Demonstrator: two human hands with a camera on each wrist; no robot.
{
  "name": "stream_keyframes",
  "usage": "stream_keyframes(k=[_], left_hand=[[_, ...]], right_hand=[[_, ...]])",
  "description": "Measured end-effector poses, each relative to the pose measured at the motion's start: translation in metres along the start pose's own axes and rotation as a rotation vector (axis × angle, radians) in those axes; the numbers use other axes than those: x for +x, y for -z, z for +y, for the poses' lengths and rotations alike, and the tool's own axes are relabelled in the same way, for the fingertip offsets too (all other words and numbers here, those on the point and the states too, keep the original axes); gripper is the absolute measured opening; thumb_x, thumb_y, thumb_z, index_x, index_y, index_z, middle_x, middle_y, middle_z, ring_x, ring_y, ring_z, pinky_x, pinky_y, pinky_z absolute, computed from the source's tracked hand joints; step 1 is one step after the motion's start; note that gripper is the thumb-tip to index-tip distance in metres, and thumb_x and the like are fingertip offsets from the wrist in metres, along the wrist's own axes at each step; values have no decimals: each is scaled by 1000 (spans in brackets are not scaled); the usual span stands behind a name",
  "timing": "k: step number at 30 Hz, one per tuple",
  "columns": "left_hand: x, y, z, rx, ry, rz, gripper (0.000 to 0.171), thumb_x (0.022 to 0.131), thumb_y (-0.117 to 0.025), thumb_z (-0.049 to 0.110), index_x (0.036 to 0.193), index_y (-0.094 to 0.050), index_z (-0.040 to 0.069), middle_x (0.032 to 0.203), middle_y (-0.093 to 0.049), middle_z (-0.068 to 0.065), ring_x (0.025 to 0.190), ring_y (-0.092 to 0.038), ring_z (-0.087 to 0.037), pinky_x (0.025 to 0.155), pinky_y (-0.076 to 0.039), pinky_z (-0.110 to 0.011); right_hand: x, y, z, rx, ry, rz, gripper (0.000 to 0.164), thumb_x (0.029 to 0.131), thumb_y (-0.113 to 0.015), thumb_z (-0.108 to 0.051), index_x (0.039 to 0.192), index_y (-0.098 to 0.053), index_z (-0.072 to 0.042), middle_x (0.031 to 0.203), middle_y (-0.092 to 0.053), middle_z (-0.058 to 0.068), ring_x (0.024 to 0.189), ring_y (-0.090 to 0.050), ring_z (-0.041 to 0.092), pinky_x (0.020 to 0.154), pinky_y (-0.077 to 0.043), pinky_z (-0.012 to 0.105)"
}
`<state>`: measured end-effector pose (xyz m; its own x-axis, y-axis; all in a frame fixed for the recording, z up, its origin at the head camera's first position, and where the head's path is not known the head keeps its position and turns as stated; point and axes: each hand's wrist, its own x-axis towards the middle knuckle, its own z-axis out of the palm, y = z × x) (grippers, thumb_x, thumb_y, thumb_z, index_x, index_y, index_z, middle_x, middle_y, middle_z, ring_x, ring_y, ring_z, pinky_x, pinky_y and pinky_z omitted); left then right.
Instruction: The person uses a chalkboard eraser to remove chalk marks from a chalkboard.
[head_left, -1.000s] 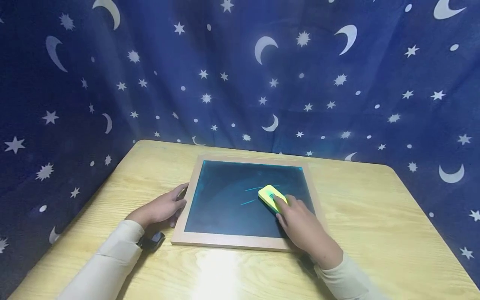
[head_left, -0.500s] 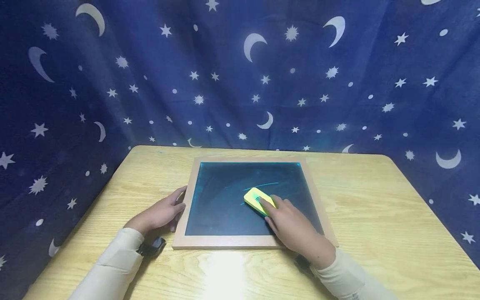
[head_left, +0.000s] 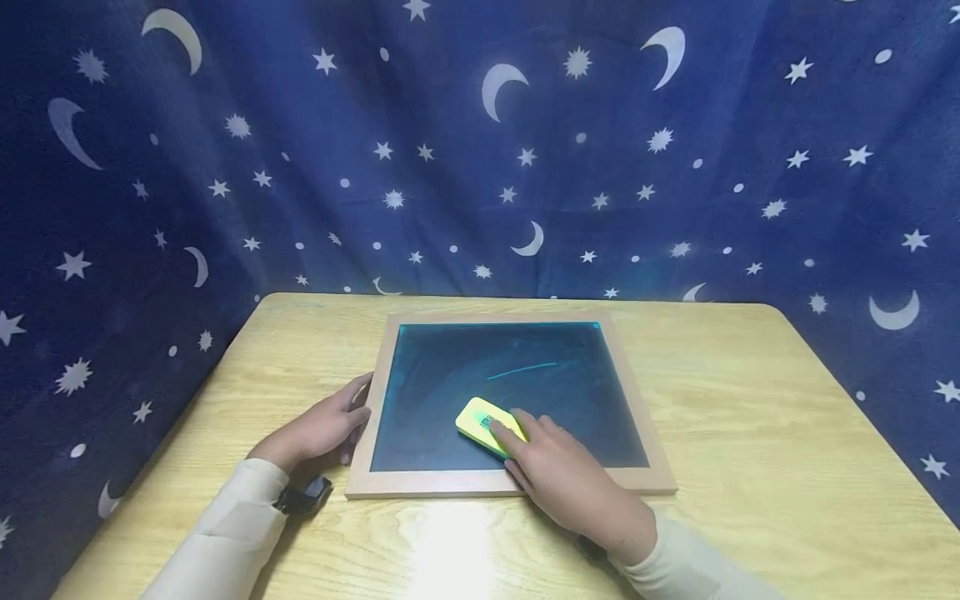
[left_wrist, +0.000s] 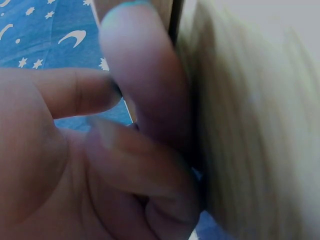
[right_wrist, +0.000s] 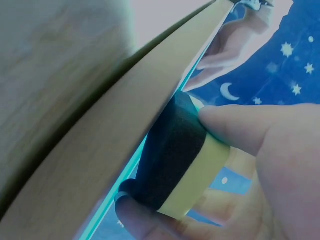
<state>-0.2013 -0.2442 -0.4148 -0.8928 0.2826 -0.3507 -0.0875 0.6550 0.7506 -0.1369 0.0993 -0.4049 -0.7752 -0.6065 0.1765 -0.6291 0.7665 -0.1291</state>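
A yellow chalkboard eraser (head_left: 480, 421) with a dark felt underside lies tilted on a small wood-framed blackboard (head_left: 442, 367). My right hand (head_left: 566, 475) grips it, one finger lying along its top. In the right wrist view the thumb and fingers hold both sides of the eraser (right_wrist: 175, 155), its felt against the board. A single blue chalk line (head_left: 521, 370) shows above the eraser. My left hand (head_left: 318, 429) rests at the board's left side, thumb and finger touching the frame's outer edge. Up close in the left wrist view, the lower fingers (left_wrist: 165, 185) bend beside the tabletop.
The board lies on a light wooden table (head_left: 735, 400). A dark blue curtain (head_left: 420, 125) with moons and stars hangs behind and to the sides. A black wrist device (head_left: 303, 496) sits below the left wrist.
My right hand has slid the eraser left and toward me over the board. The lower chalk line is no longer visible. The left hand has stayed at the frame; the view has shifted slightly.
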Motion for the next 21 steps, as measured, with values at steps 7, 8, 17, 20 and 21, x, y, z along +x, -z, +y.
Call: stream_keyframes(k=[7, 8, 17, 20, 21], left_hand=[[-3, -3, 0, 10, 14, 30, 63, 105, -35, 16, 161, -8, 16, 68, -54, -9, 48, -56, -23, 50, -52, -39], [-3, -4, 1, 11, 16, 33, 63, 105, -35, 16, 161, -8, 16, 68, -54, -9, 48, -56, -23, 50, -52, -39], [1, -3, 0, 31, 29, 26, 63, 105, -34, 15, 162, -7, 16, 68, -53, -9, 47, -55, -23, 49, -52, -39], [1, -3, 0, 28, 24, 17, 63, 105, -34, 15, 162, -6, 15, 69, -54, -9, 48, -56, -22, 50, -53, -39], [1, -3, 0, 26, 21, 14, 63, 105, -34, 15, 162, -6, 14, 69, -54, -10, 48, -56, -22, 50, -53, -40]], right_hand=[[-2, 3, -11, -6, 36, -44, 49, 98, -65, -25, 145, -52, -21, 138, -57, 14, 103, -61, 28, 80, -57, 42], [-2, 3, -12, -7, 37, -50, 49, 98, -65, -25, 145, -51, -22, 138, -56, 14, 104, -61, 28, 80, -57, 42], [-5, 2, -11, 5, 34, -34, 50, 97, -66, -25, 145, -51, -21, 136, -57, 14, 103, -62, 28, 81, -58, 41], [-5, 2, -7, 10, 18, -23, 51, 97, -67, -24, 145, -52, -20, 135, -58, 16, 103, -63, 29, 80, -58, 41], [-5, 2, -5, 13, 10, -17, 50, 97, -67, -24, 144, -52, -19, 135, -58, 16, 102, -63, 29, 79, -58, 41]])
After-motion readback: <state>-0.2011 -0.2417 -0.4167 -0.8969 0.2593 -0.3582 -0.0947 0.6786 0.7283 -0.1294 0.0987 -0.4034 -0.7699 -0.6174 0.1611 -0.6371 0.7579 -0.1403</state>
